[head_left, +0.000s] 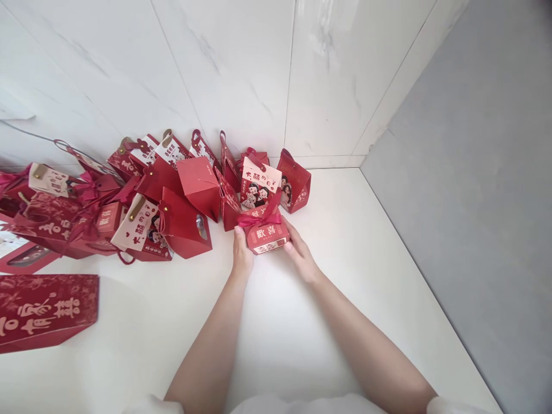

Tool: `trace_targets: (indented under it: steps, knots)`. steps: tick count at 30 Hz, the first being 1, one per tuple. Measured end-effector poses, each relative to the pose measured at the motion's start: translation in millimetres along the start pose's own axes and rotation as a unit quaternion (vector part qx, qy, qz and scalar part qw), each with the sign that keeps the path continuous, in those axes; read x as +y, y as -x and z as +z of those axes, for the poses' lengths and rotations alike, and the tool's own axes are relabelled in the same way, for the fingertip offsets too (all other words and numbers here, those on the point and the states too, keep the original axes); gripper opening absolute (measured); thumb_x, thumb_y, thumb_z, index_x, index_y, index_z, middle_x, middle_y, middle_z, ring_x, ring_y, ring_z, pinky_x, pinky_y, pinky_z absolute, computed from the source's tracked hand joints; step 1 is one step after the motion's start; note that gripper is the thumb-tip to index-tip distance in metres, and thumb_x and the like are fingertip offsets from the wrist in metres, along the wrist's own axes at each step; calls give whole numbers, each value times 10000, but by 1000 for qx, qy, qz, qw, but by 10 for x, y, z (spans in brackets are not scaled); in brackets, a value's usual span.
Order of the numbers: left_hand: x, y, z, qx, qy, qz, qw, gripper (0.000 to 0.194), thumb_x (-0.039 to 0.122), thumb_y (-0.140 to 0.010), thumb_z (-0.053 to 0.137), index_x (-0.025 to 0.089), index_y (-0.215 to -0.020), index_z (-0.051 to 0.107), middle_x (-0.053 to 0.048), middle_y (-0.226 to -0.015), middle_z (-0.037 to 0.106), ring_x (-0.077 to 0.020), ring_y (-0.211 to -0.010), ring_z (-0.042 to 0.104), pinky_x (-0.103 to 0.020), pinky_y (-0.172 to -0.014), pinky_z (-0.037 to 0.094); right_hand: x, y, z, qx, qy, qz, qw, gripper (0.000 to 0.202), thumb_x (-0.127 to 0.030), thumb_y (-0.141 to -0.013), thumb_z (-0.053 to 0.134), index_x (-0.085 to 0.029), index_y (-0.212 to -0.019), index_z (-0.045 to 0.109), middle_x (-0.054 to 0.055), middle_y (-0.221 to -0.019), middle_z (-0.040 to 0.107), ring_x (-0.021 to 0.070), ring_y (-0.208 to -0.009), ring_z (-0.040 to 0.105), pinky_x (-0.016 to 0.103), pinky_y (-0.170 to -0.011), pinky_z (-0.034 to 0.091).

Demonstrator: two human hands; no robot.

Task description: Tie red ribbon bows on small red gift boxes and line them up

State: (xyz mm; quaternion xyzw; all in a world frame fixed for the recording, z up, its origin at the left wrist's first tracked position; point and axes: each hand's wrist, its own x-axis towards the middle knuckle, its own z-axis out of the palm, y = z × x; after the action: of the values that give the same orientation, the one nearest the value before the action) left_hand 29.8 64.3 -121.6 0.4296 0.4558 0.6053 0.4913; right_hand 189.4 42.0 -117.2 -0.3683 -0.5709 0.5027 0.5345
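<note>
Between my two hands is a small red gift box (268,234) with pale lettering and a dark pink ribbon bow (261,219) on top. My left hand (242,253) grips its left side, the thumb near the front corner. On the right side my right hand (302,253) presses with its fingers; part of them is hidden behind the box. Just behind stands a red and cream box with a cartoon couple (259,183). To its right is a red peaked box (295,181) with two printed figures.
Several red gift boxes and bags crowd the left, among them a plain red box (198,184) and a cartoon box (140,230). A larger red box (47,310) lies at the left edge. Marble-patterned wall (241,69) backs the white table (366,259); a grey panel (474,172) borders the right.
</note>
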Motion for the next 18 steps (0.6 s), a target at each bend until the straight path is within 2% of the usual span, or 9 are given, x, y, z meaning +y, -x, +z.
trace_targets:
  steps: [1,3,5,6,8,9,11,14,18]
  knots:
    - [-6,2,8,7,14,7,1000,788,791,-886,241,247,-1373,536,-79,-1424,576,-283,-1382,478,-415,-1142,400,-14,6,6,-18,1,-2,1000,682,-525,-901,612,-307,-1510,395,18,-1575,406,266,-1452,374,444,-1202,313]
    - [-13,7,14,9,32,28,999,831,840,-845,215,265,-1329,568,-76,-1361,621,-292,-1326,532,-421,-1095,440,-11,14,10,-15,6,10,1000,742,-496,-846,699,-305,-1501,410,26,-1551,443,280,-1426,411,439,-1174,356]
    - [-13,6,-4,15,26,52,998,855,867,-819,198,265,-1249,628,-73,-1282,664,-297,-1284,559,-429,-1105,421,24,20,4,20,-13,27,999,633,-535,-875,645,-284,-1438,504,39,-1469,544,285,-1363,487,448,-1150,382]
    - [-10,2,-24,27,15,64,997,865,864,-822,167,253,-1158,680,-77,-1212,690,-297,-1251,575,-434,-1117,402,47,22,-1,41,-36,40,998,572,-580,-902,578,-264,-1379,570,51,-1396,611,293,-1305,541,464,-1129,402]
    - [2,-13,-84,52,-4,71,996,884,835,-845,90,230,-867,735,-87,-1053,714,-292,-1142,614,-448,-1118,383,89,20,-9,71,-80,79,991,575,-649,-939,434,-223,-1241,673,79,-1232,710,308,-1172,630,500,-1073,442]
    - [11,-23,-120,63,-10,68,996,883,814,-859,62,224,-718,704,-89,-981,708,-280,-1076,627,-450,-1102,389,106,14,-11,86,-89,96,988,584,-659,-940,415,-213,-1189,700,87,-1181,729,311,-1133,647,505,-1049,456]
    - [40,-44,-191,76,-17,55,995,861,780,-882,38,216,-555,601,-85,-900,681,-250,-976,630,-433,-1045,420,131,-8,-12,125,-92,114,981,505,-623,-905,526,-215,-1133,716,88,-1168,726,305,-1142,637,494,-1054,447]
    - [157,-57,-261,74,-17,49,996,767,758,-903,143,214,-627,607,-75,-867,671,-228,-919,632,-386,-925,467,167,-53,-23,183,-110,102,972,398,-534,-824,683,-233,-1084,702,71,-1203,687,271,-1172,607,466,-1067,440]
    - [566,38,-220,36,-68,96,992,494,648,-898,459,207,-850,678,-72,-928,688,-219,-895,649,-345,-839,482,229,-96,-71,196,-158,103,962,389,-568,-852,611,-217,-1006,677,87,-1183,668,245,-1069,646,449,-942,527]
